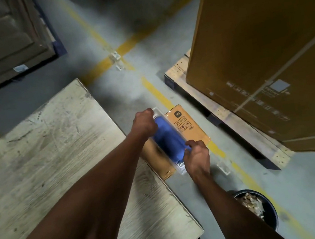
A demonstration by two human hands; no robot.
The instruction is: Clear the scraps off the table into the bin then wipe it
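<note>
Presently, one item in hand: a blue folded cloth [167,138] inside a clear plastic wrapper [180,168], held over a small orange printed carton [187,127] that lies on the grey concrete floor just past the table's far corner.

Left hand [145,124]: fingers curled, gripping the wrapper's far end. Right hand [196,157]: fingers and thumb pinching the near end, where cloth meets plastic.

Long axis of the packet: runs from one hand to the other, far end angled away and to the left, near end toward the person and rightward.

Pale scuffed wooden table top [47,154]: to the left of both hands; no scraps visible on the part in view. Round dark bin [269,217]: behind the right hand, beside that forearm, already holding shredded scraps.

Judgement: the clearing looks finished; the step in hand is freeing the cloth for wiping. Best done by holding the far end steady and drawing the cloth out along the packet's length at the near end, without tearing or dropping it to the dusty floor.
</note>
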